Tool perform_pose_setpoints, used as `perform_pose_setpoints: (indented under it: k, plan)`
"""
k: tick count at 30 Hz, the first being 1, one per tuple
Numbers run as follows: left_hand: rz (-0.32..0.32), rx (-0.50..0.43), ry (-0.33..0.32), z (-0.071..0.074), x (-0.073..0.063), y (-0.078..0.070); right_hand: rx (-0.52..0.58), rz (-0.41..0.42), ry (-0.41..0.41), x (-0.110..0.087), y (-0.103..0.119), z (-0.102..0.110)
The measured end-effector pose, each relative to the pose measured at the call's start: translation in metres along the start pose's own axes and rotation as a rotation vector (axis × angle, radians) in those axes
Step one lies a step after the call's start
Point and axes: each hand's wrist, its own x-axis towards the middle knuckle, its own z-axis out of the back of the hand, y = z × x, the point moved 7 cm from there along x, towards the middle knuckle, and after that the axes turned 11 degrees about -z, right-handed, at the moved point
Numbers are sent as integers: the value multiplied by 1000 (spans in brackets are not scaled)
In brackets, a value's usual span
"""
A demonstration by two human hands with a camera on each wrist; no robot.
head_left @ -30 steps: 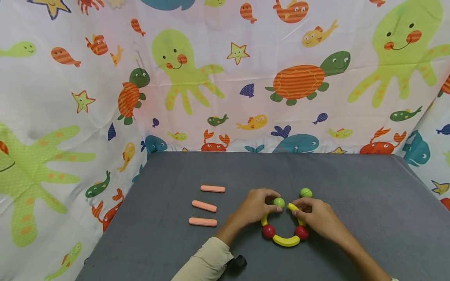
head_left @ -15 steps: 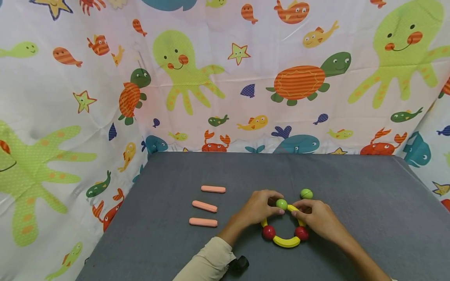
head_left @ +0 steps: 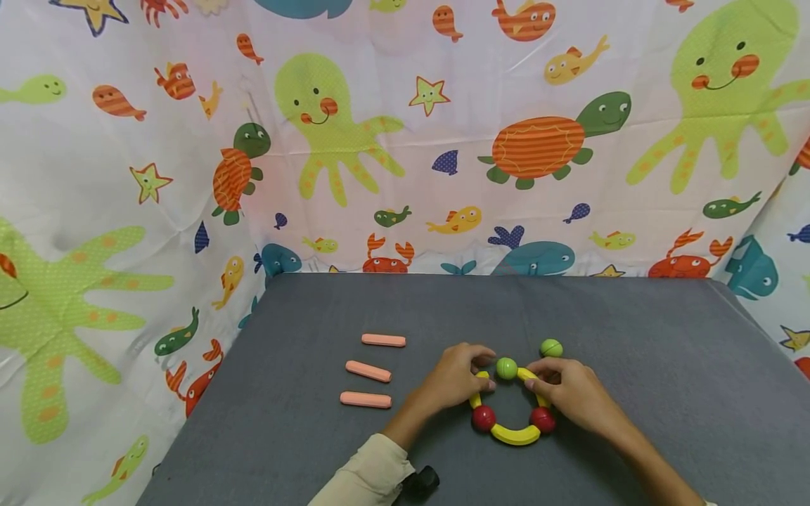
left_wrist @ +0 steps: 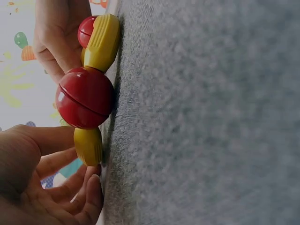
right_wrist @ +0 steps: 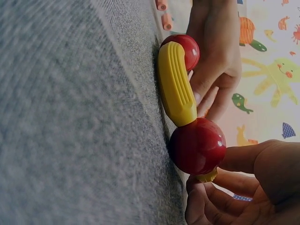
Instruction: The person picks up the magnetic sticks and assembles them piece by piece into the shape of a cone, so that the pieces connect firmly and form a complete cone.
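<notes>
On the grey table lies a ring of yellow curved bars and balls. A front yellow bar (head_left: 515, 436) joins two red balls, one left (head_left: 484, 419) and one right (head_left: 542, 419). My right hand (head_left: 572, 393) pinches the right yellow bar (head_left: 524, 374), whose tip meets a green ball (head_left: 506, 368). Around the left yellow bar (head_left: 482, 376) my left hand (head_left: 452, 379) has thumb and fingers spread apart, the thumb right at the bar (left_wrist: 88, 146) in the left wrist view. The green ball sits free of the left fingers.
A second green ball (head_left: 551, 348) rests just beyond the right hand. Left of the ring lie three pink straight bars, at the back (head_left: 383, 340), middle (head_left: 368, 371) and front (head_left: 365, 400). A patterned curtain (head_left: 405, 140) stands behind the table.
My left hand has brought the green ball rightward to the right yellow bar's tip, let it go, and drawn back left to the left yellow bar. The right hand has stayed put.
</notes>
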Motion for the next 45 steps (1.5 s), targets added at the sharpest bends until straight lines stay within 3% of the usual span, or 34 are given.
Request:
perform_pose_setpoints:
  k: [9, 24, 38, 45]
  plan:
    - [69, -33, -35, 3, -8, 3, 11, -3, 4, 0, 1, 0]
    - [64, -81, -147, 5, -2, -1, 4, -4, 11, 0, 1, 0]
    - [12, -55, -131, 2, 3, -7, -2, -12, 4, 1, -2, 2]
    - [16, -57, -96, 0, -2, -4, -22, -4, 5, 3, -3, 0]
